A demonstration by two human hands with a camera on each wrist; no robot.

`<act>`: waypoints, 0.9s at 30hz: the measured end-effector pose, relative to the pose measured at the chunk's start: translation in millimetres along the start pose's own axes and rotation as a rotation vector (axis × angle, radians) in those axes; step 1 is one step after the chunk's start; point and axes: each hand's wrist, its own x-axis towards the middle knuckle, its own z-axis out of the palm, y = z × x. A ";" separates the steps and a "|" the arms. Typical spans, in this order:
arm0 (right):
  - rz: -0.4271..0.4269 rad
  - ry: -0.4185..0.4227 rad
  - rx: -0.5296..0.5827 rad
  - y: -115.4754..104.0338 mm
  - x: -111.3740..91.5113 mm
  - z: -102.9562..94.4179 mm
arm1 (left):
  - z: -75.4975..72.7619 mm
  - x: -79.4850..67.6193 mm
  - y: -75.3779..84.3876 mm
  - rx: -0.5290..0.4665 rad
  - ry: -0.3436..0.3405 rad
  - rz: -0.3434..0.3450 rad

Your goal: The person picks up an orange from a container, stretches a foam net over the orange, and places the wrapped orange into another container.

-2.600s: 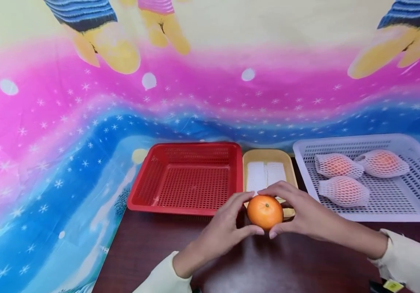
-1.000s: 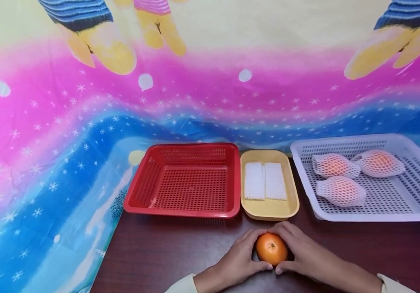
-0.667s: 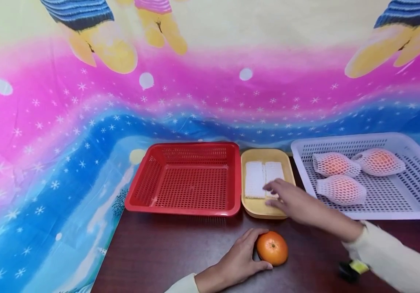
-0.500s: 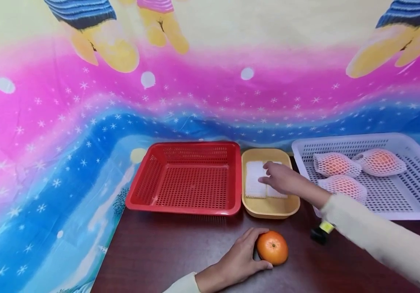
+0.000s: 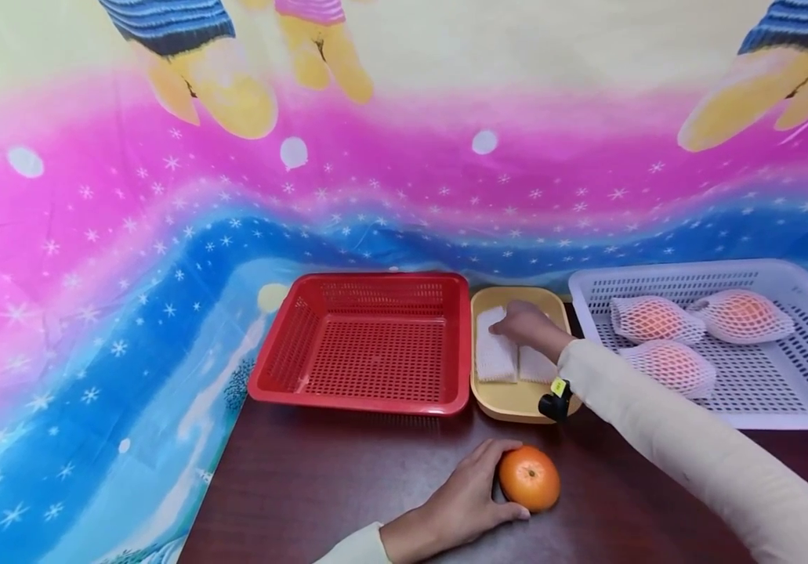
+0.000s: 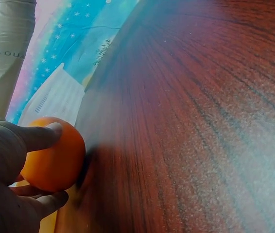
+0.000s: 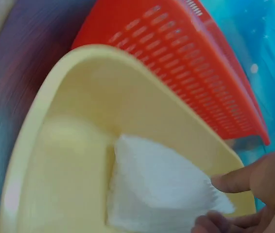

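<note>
In the head view, my left hand (image 5: 463,501) curls round the left side of an orange (image 5: 530,478) on the dark table. The left wrist view shows my thumb along one side of this orange (image 6: 55,153) and fingers on the opposite side. My right hand (image 5: 527,325) reaches into a yellow tray (image 5: 505,407) holding white foam fruit nets (image 5: 495,348). In the right wrist view, thumb and bent fingers of the right hand (image 7: 268,189) come from both sides of the end of a foam net (image 7: 157,184). Its fingertips are partly hidden in the head view.
A red perforated basket (image 5: 361,403) stands left of the tray. On the right, a white basket (image 5: 784,411) holds three fruits in foam nets (image 5: 742,316). A patterned cloth (image 5: 375,172) hangs behind. The right sleeve (image 5: 664,427) crosses over the table at right.
Both hands brought the orange nearer and set it on the table. The right hand then left it and moved into the yellow tray, while the left hand stayed on the orange.
</note>
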 end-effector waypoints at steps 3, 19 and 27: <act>0.063 -0.010 0.122 -6.6 1.6 1.3 | -0.2 0.6 0.0 0.000 0.002 -0.002; 0.003 -0.028 0.268 -8.4 -10.6 3.0 | -1.6 4.0 2.7 0.024 -0.021 -0.010; -0.006 -0.077 0.432 5.0 -29.3 -13.4 | -1.0 3.7 4.2 0.045 -0.021 -0.017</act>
